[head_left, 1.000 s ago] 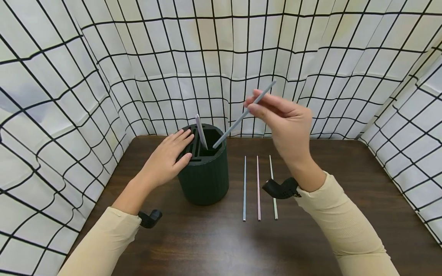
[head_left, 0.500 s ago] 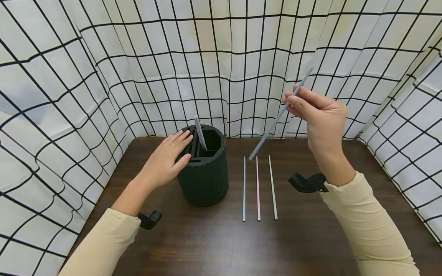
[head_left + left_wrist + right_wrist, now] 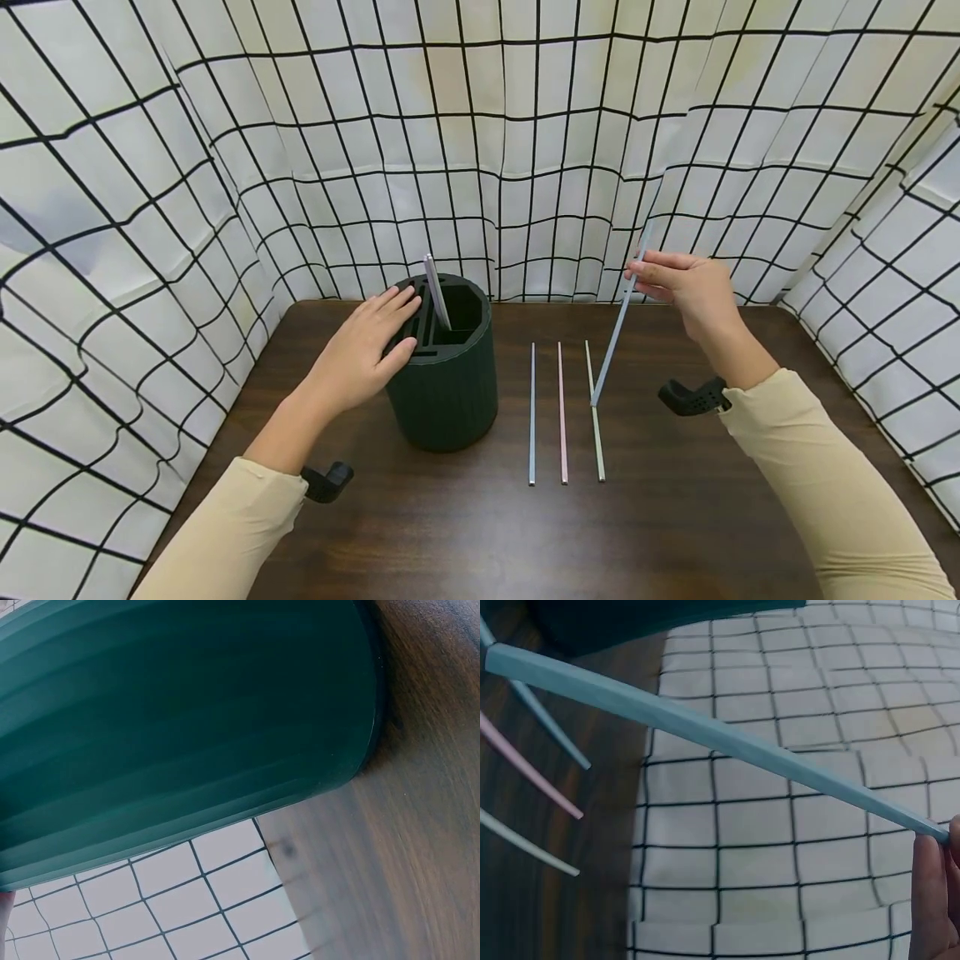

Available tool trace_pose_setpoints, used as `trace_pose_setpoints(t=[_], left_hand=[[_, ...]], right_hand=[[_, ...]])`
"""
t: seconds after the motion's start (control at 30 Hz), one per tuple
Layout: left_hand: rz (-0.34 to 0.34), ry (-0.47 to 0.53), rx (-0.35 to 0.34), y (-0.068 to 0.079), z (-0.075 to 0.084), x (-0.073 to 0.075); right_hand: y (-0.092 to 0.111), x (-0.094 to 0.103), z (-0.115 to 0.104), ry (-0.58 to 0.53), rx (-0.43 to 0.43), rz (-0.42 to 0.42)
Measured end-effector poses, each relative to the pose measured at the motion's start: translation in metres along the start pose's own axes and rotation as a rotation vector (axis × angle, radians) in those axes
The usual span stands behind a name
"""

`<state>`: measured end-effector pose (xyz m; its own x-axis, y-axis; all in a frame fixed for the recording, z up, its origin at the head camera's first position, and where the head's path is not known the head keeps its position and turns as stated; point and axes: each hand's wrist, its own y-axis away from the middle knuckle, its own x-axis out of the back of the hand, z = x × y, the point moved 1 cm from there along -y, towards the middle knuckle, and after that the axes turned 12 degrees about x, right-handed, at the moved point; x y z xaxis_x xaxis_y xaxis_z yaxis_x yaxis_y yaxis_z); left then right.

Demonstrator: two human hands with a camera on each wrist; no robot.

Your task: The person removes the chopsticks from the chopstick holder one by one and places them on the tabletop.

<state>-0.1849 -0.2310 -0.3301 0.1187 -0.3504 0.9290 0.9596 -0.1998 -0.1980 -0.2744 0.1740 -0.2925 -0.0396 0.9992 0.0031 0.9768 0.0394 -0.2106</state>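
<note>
In the head view my right hand [image 3: 690,287] pinches a pale blue chopstick [image 3: 621,325] between thumb and fingertips. It slants down to the left, and its lower end overlaps the green chopstick [image 3: 598,450] in this view. The right wrist view shows its squared shaft [image 3: 720,735] and the fingertips [image 3: 930,862] near its far end. My left hand [image 3: 363,350] lies with spread fingers on the slotted top of a dark green ribbed utensil holder [image 3: 442,404]. Pale lilac chopsticks [image 3: 437,292] lean upright in the holder's open compartment.
A blue chopstick [image 3: 532,417] and a pink chopstick [image 3: 562,417] lie parallel on the dark wooden table [image 3: 450,525], between the holder and the green one. A white cloth with a black grid [image 3: 555,142] hangs behind and at both sides.
My right hand has carried the chopstick from over the holder to the right, then down. The chopstick now stands steeper, above the green one. My left hand stays on the holder.
</note>
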Motion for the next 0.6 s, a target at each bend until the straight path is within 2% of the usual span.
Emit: trace_pose_setpoints(t=[0.13, 0.3, 0.6], left_hand=[[-0.002, -0.004, 0.001, 0.001, 0.001, 0.0], [-0.001, -0.001, 0.0, 0.001, 0.001, -0.001], [0.004, 0.0, 0.0, -0.001, 0.001, 0.0]], right_hand=[[-0.004, 0.009, 0.017, 0.01, -0.088, -0.042], [-0.008, 0.016, 0.039, -0.028, -0.187, -0.108], [-0.014, 0.021, 0.094, 0.029, -0.302, -0.229]])
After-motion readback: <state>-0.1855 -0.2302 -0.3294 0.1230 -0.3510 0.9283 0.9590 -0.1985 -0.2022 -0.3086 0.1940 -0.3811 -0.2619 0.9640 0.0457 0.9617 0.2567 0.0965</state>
